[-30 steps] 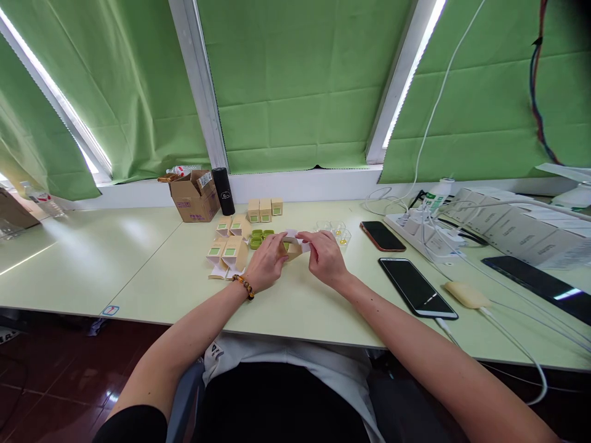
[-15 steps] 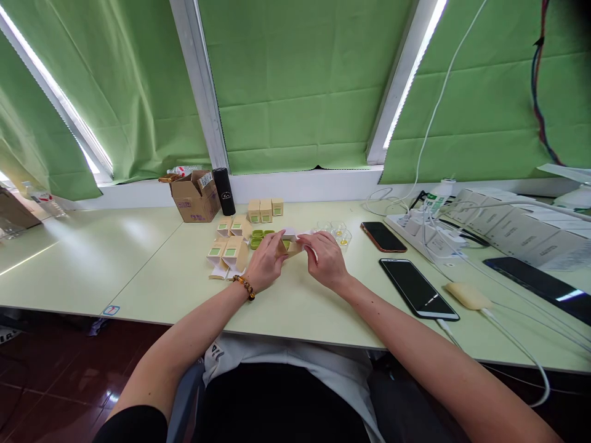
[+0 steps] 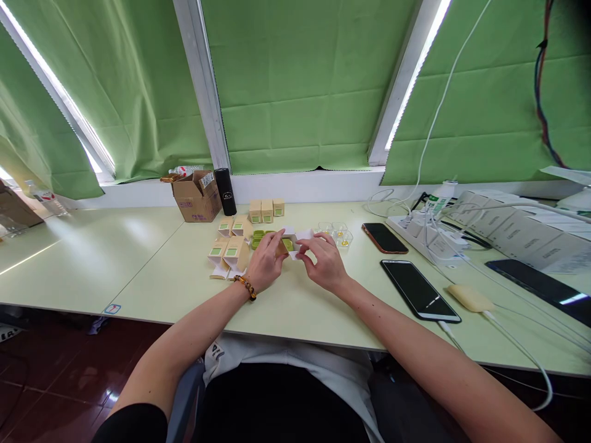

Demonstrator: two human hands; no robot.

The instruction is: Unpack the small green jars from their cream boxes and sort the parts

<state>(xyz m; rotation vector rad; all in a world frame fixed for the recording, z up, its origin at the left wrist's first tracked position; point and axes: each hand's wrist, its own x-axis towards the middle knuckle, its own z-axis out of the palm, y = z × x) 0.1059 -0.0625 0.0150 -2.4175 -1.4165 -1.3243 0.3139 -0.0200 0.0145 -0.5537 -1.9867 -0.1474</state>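
Note:
My left hand (image 3: 265,261), a beaded bracelet at its wrist, is closed around a small tan carton (image 3: 281,248). The carton's open end faces right with white flaps out, and a green item (image 3: 289,244) shows inside. My right hand (image 3: 323,261) pinches at a flap on that open end with thumb and finger. Just left of the carton lie several green containers (image 3: 257,240), partly covered by my left hand. Further left stand open cartons (image 3: 236,249) with green labels. Clear cups with yellow in them (image 3: 341,235) sit beyond my right hand.
Behind are closed small cartons (image 3: 266,211), a brown cardboard box (image 3: 196,200) and a black cylinder (image 3: 225,192). To the right lie phones (image 3: 418,289), a power strip (image 3: 427,240) with cables, a yellowish soap-shaped piece (image 3: 470,298) and white boxes (image 3: 521,227).
My right fingers have shifted slightly at the carton's open end. The flaps now stand spread outward, and more of the green item inside shows. My left hand keeps its grip.

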